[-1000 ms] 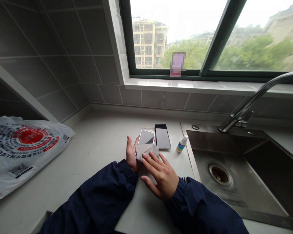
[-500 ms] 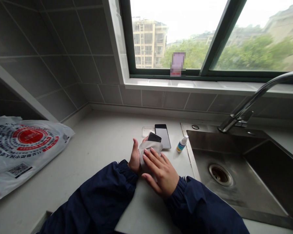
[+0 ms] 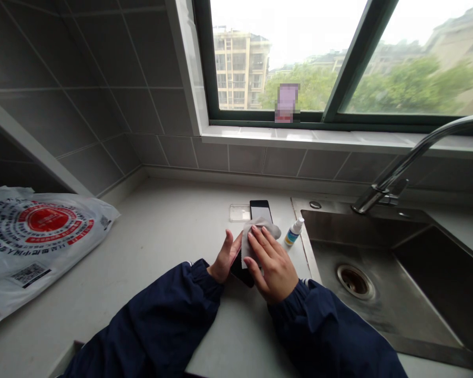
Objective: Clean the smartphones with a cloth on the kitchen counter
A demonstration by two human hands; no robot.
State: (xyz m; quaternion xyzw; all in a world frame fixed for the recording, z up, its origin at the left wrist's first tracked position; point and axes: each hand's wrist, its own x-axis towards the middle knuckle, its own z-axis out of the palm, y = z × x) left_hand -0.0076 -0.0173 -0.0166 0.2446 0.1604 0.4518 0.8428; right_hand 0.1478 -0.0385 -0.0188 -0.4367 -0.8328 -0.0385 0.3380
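My left hand (image 3: 223, 258) holds a dark phone (image 3: 242, 274) from its left side and below, thumb raised. A light grey cloth (image 3: 247, 247) lies over the upper part of that phone. My right hand (image 3: 271, 262) presses the cloth against the screen with its fingers laid flat. Just beyond my hands, a second phone (image 3: 259, 206) rests on the counter, its lower part hidden by the cloth. Beside it lies a clear phone case (image 3: 239, 212). A small spray bottle (image 3: 294, 232) with a white cap stands to the right of my right hand.
A white plastic bag (image 3: 59, 231) with red and black print lies on the countertop (image 3: 161, 231) at the left. To the right is a steel sink (image 3: 378, 320) with a curved faucet (image 3: 398, 165). A window (image 3: 307, 63) rises behind the counter.
My right hand has slid the cloth up and to the right across the phone. The phone's lower part now shows, while the cloth covers its top and part of the second phone.
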